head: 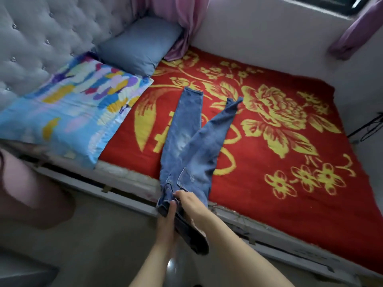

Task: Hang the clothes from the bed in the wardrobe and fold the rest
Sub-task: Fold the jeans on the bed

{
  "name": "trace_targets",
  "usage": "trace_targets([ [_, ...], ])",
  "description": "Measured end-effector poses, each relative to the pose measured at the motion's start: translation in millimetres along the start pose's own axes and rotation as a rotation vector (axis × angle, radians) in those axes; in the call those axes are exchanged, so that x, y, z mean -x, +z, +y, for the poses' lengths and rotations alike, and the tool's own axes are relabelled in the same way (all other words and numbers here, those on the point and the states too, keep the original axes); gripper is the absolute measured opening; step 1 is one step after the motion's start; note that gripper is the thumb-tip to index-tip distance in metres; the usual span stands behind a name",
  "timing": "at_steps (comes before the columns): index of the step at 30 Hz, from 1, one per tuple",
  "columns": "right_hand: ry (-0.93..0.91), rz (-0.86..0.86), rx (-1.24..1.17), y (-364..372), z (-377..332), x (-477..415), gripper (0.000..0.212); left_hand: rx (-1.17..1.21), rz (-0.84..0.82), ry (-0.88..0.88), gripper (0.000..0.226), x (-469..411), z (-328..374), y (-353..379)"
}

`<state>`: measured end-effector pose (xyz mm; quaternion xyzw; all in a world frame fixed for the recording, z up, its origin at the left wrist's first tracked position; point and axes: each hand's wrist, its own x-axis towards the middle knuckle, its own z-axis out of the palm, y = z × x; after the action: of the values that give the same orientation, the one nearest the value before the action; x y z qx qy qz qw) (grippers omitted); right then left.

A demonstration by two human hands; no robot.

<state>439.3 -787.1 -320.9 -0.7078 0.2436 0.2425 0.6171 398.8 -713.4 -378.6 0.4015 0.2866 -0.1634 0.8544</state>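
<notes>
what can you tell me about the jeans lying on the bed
The jeans are blue denim, with a faded patch on one leg and a pocket near the waist. They lie on the red and yellow blanket, legs splayed in a V away from the person, one cuff flat, the other twisted. The waist end overhangs the near bed edge, bunched in the grip of the left hand and right hand.

No legible text, yellow marks on the red blanket (pixel 248 204) beside the jeans (pixel 182 146) unreadable
</notes>
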Motion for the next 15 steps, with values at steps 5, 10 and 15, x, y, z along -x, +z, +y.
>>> trace_targets([
  [5, 0.138, -0.108, -0.098, -14.3, -10.4, 0.7, 0.026, 0.087, 0.22, -0.005, 0.038, -10.7, 29.7, 3.0],
  [10, 0.153, 0.133, -0.204, -30.6, -4.5, -3.4, 0.02, 0.179, 0.189, -0.156, 0.042, -18.0, 71.5, -4.3],
  [15, 0.209, 0.228, -0.097, -29.1, -3.8, -7.0, 0.019, 0.104, 0.178, -0.165, 0.046, -23.6, 113.0, -15.6],
])
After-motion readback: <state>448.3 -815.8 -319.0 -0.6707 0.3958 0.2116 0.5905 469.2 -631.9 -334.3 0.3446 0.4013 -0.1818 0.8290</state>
